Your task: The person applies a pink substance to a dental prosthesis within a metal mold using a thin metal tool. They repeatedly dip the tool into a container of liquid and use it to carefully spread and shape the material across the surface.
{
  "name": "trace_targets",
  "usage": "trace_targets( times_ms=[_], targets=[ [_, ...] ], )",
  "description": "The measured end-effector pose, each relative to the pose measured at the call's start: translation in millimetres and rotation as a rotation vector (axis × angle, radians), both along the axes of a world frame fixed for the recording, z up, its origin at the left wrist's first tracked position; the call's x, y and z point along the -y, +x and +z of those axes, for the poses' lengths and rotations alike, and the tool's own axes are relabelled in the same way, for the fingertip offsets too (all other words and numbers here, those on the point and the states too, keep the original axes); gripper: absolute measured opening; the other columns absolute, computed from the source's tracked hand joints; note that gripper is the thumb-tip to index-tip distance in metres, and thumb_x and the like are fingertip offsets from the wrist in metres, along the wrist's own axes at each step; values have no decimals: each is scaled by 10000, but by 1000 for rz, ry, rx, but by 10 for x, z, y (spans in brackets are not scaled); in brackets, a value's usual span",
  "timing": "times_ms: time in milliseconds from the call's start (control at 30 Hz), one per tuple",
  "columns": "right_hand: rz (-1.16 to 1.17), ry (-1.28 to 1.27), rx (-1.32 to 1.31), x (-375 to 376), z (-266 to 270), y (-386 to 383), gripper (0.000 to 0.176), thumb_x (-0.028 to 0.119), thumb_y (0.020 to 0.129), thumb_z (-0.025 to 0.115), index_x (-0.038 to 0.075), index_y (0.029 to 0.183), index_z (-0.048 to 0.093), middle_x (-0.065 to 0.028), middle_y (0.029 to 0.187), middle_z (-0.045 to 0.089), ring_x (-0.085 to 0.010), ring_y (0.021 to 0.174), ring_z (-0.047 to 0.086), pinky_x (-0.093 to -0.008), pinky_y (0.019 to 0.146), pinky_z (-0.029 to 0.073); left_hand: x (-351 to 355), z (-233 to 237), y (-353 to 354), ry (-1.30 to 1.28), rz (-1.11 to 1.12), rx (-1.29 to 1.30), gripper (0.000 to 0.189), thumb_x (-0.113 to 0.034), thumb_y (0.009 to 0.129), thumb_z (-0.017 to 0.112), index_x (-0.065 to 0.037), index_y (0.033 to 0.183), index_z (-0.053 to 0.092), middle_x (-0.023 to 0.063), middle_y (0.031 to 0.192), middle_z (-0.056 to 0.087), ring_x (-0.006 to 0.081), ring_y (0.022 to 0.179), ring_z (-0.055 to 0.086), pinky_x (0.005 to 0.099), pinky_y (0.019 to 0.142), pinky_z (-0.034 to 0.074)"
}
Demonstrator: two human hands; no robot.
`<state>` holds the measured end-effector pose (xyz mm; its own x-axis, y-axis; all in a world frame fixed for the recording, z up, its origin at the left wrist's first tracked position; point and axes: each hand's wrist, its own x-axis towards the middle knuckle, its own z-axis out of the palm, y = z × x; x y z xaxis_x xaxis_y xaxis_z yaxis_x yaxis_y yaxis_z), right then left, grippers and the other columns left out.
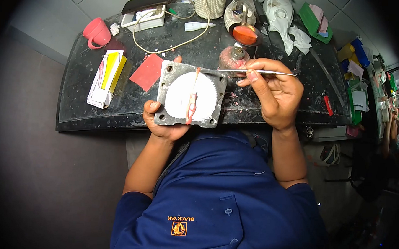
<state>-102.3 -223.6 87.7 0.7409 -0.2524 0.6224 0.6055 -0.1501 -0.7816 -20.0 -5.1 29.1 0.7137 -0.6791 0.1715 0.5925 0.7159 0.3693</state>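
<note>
My left hand (pixel 166 128) grips a square grey metal flask frame (pixel 162 97) from its lower left, thumb on the near face and a fingertip showing behind the top edge. White plaster (pixel 178 93) fills its round opening. A thin pink-red wax piece (pixel 192 108), looped at its lower end, runs down the plaster with a pale part midway. Between thumb and fingers, my right hand (pixel 279 95) pinches a slim metal carving tool (pixel 234 71), held nearly level. Its left tip is right at the frame's upper right corner.
On the black worktable (pixel 131 111) lie a red wax sheet (pixel 146 72), a white-yellow box (pixel 105 78) and a pink mug (pixel 97 32). Behind the tool stand a glass jar (pixel 232 58) and a dark-rimmed bowl of orange-red material (pixel 245 34). A red lighter-like object (pixel 328 105) lies right.
</note>
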Motion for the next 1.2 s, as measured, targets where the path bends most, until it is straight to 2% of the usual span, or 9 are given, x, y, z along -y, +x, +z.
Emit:
trace_targets(
  times_ms=[67, 400, 500, 567, 600, 667, 900, 967, 1200],
  targets=[
    [6, -2, -8, -3, 6, 0, 142, -57, 963, 643, -113, 1093, 650, -150, 1008, 711, -147, 860, 716, -263, 762, 612, -1, -7, 4, -110, -53, -17, 1163, -336, 654, 699, -177, 1654, 127, 270, 1591, 356, 386, 1295, 580, 462, 948, 604],
    [-14, 21, 0, -2, -16, 21, 136, -60, 968, 633, -117, 1091, 648, -151, 1010, 710, -148, 858, 714, -271, 759, 618, 9, 10, -23, 1, 23, -7, 1151, -338, 670, 693, -164, 1654, 121, 276, 1594, 348, 396, 1298, 579, 479, 1002, 567],
    [-56, 41, 15, 71, -22, 32, 133, -56, 975, 624, -115, 1092, 648, -155, 1014, 710, -155, 864, 715, -277, 753, 622, -2, 3, -9, -11, 1, -2, 1132, -361, 689, 691, -144, 1651, 137, 262, 1597, 354, 402, 1360, 522, 509, 1093, 493],
    [-158, 44, 15, 207, -64, 52, 133, -45, 986, 608, -106, 1097, 649, -164, 1015, 710, -182, 884, 723, -294, 741, 634, 4, 30, -22, -4, 11, -46, 1105, -405, 718, 687, -121, 1646, 160, 240, 1603, 358, 402, 1434, 436, 544, 1187, 369],
    [-199, 68, 7, 256, -67, 48, 135, -42, 986, 609, -102, 1100, 649, -168, 1017, 710, -193, 889, 726, -302, 737, 639, 3, 39, -20, -5, 15, -44, 1105, -405, 718, 687, -121, 1646, 160, 240, 1603, 358, 402, 1434, 436, 544, 1187, 369],
    [-265, 98, -13, 369, -94, 34, 139, -35, 989, 610, -96, 1108, 648, -175, 1028, 707, -224, 905, 736, -320, 729, 647, -3, 45, -17, -3, 20, -46, 1086, -451, 744, 680, -106, 1642, 177, 223, 1608, 360, 398, 1480, 368, 560, 1229, 276],
    [-304, 145, -16, 548, -170, 9, 144, -52, 986, 597, -104, 1112, 643, -178, 1019, 701, -241, 914, 741, -337, 722, 661, -10, 44, -7, -6, 37, -58, 1085, -489, 757, 671, -106, 1642, 175, 227, 1614, 347, 404, 1478, 368, 560, 1224, 284],
    [-306, 141, -18, 546, -187, 15, 146, -49, 988, 595, -108, 1113, 642, -176, 1018, 702, -245, 912, 742, -338, 724, 661, -10, 7, 6, -224, -55, -159, 1084, -499, 758, 666, -107, 1642, 177, 227, 1615, 346, 408, 1474, 372, 565, 1216, 297],
    [-287, 153, -25, 487, -183, 19, 150, -55, 987, 592, -110, 1119, 639, -184, 1023, 704, -249, 919, 743, -339, 730, 661, -15, 3, 6, -307, -67, -173, 1086, -495, 756, 665, -88, 1638, 179, 234, 1605, 356, 408, 1464, 387, 567, 1206, 315]
  ],
)
